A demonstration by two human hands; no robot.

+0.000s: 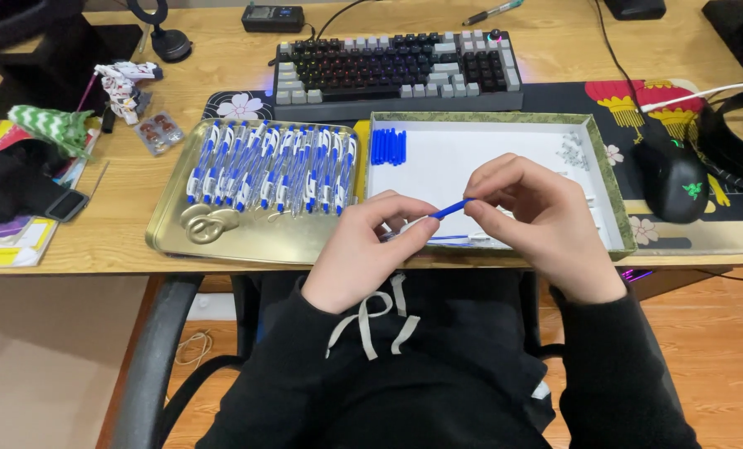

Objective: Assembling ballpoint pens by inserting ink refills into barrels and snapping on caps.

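My left hand (371,249) and my right hand (530,220) meet over the front of a shallow white-lined box (505,150). Together they pinch a thin blue pen part (450,209), the left fingers at its lower end and the right fingers at its upper end. More pen parts lie under my hands on the box floor. Several blue caps (388,146) are lined up in the box's far left corner. Small clear parts (573,151) sit at its far right. To the left, a gold metal tray (222,237) holds a row of several blue-and-white pens (272,170).
A dark keyboard (396,71) lies behind the tray and box. A black mouse (673,179) rests on the patterned desk mat at right. A small robot figure (123,87), green cloth, black strap and papers crowd the desk's left side. A chair arm (151,357) is below left.
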